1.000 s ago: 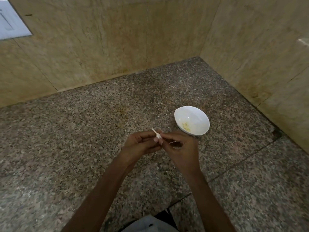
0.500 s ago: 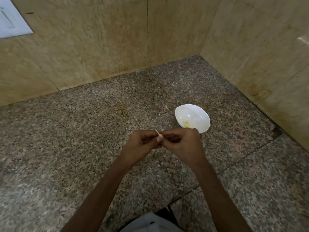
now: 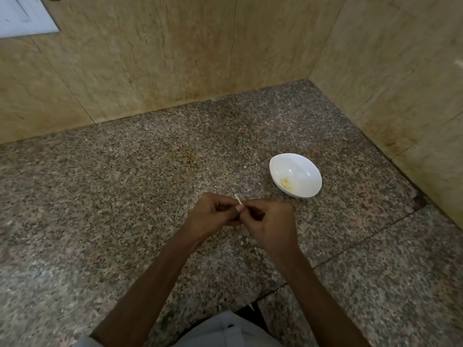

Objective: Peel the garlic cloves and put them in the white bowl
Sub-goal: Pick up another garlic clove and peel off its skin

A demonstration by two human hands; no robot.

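Note:
My left hand (image 3: 213,216) and my right hand (image 3: 270,224) meet fingertip to fingertip above the granite counter. Between them they pinch a small garlic clove (image 3: 238,200); only a pale sliver of its skin sticks up past the fingers, the rest is hidden. The white bowl (image 3: 300,166) sits on the counter just beyond and to the right of my right hand. A few peeled yellowish garlic pieces (image 3: 285,183) lie at its bottom.
The speckled granite counter (image 3: 125,196) fills a corner between two beige stone walls (image 3: 175,58). A joint line crosses the counter at the right front. A small white scrap (image 3: 251,307) lies at the counter's front edge near my light clothing.
Both hands have stayed together on the clove, shifting slightly. The sliver of skin sticking up looks shorter than one second ago. The bowl has not moved on the counter.

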